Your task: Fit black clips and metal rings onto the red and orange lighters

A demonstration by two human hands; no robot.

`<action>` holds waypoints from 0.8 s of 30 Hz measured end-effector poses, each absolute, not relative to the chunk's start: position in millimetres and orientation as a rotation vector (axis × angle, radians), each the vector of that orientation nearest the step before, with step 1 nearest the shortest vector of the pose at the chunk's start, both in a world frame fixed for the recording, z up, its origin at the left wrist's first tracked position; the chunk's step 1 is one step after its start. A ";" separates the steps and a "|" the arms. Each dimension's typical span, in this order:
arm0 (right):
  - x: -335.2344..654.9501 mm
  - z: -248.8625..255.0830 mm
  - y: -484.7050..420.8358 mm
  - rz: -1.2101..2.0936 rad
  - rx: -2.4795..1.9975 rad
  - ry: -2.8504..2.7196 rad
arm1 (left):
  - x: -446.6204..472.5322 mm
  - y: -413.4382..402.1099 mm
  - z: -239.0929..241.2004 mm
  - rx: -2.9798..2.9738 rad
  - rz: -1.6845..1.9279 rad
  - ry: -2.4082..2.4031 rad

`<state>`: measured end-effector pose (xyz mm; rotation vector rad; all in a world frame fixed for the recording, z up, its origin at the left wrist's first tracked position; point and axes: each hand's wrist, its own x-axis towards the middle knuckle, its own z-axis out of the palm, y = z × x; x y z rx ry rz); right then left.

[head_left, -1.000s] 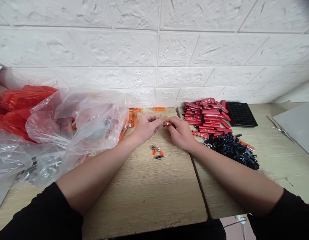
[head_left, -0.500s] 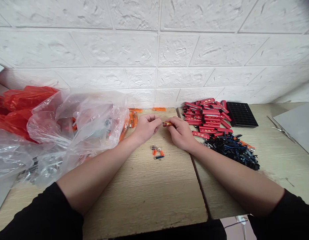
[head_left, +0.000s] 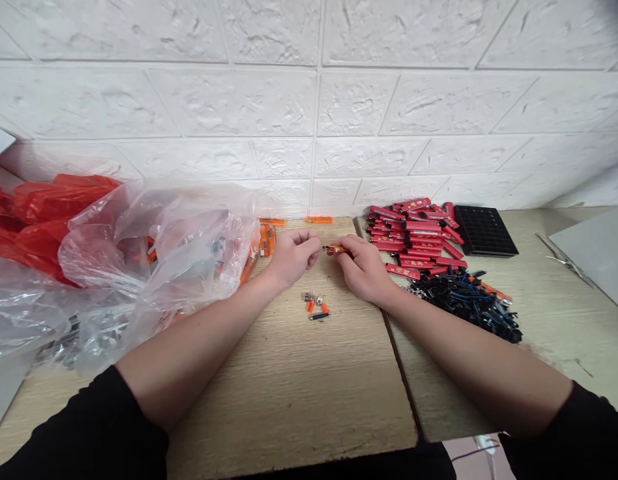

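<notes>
My right hand (head_left: 363,268) grips an orange lighter (head_left: 337,249), its metal-and-dark end pointing left. Just left of that end, my left hand (head_left: 296,256) is closed in a pinch; whatever its fingertips hold, if anything, is too small to make out. A narrow gap separates the two hands. On the wood below them lie small metal lighter caps (head_left: 313,298), orange bits (head_left: 325,309) and a short dark blue piece (head_left: 319,317). More orange lighters (head_left: 267,240) are heaped beside my left hand, and a single orange lighter (head_left: 319,220) lies by the wall.
Clear plastic bags (head_left: 159,240) and a red bag (head_left: 53,213) bulge on the left. To the right are a pile of red lighter sleeves (head_left: 423,233), a black gridded tray (head_left: 485,231), a heap of black and blue parts (head_left: 463,303) and metal tweezers (head_left: 569,260). A white wall (head_left: 269,100) stands behind.
The view has shifted slightly. My right hand still holds the orange lighter, whose end is now marginally nearer my pinched left fingers. The piles look the same.
</notes>
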<state>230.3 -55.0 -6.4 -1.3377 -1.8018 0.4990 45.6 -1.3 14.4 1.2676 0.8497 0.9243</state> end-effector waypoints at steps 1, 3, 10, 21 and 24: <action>230.2 -6.4 -55.0 0.496 -1.342 -1.802 | 45.3 -1.1 14.0 1.264 0.925 0.841; 230.2 -6.2 -55.1 0.493 -1.345 -1.803 | 44.6 -1.2 13.7 1.261 0.927 0.831; 229.7 -5.3 -55.7 0.506 -1.346 -1.792 | 42.9 -3.3 16.9 1.256 0.933 0.811; 228.9 -2.2 -56.8 0.534 -1.343 -1.808 | 42.7 -4.1 16.3 1.240 0.948 0.800; 228.8 -1.6 -56.8 0.537 -1.331 -1.817 | 42.9 -3.9 16.6 1.242 0.945 0.808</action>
